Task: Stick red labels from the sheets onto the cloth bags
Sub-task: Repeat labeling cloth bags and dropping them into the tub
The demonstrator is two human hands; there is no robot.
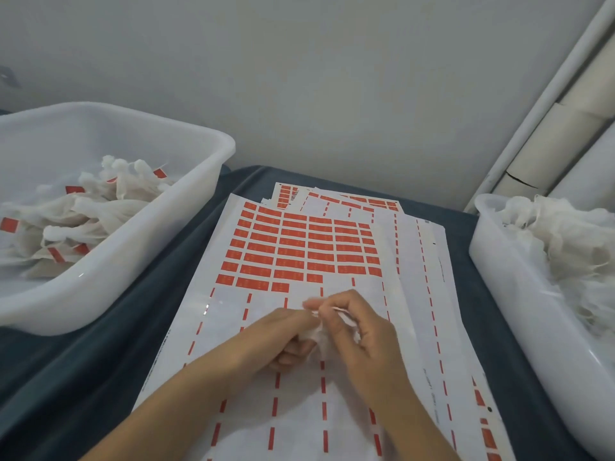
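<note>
Left hand (286,334): over the near half of the top sheet, fingers curled round a small white cloth bag (321,337), gripping it from the left.
Right hand (359,331): just beside the left hand, touching the same bag; thumb and forefinger pinched together at the bag's upper edge. Whether a label sits between them cannot be told, the spot is blurred.
Top sheet (299,261): lies flat on the desk (159,294); red labels (293,251) fill its far half in rows, the near half is peeled bare with only red dashes left.
Other sheets (419,261): fanned out beneath and to the right of the top sheet, partly covered by it.
Left tub (186,207): white plastic, left of the sheets, holds cloth bags with red labels on them (73,221).
Right tub (519,301): white plastic, right of the sheets, holds a heap of plain white cloth bags (565,241).
Desk cover: dark blue cloth.
</note>
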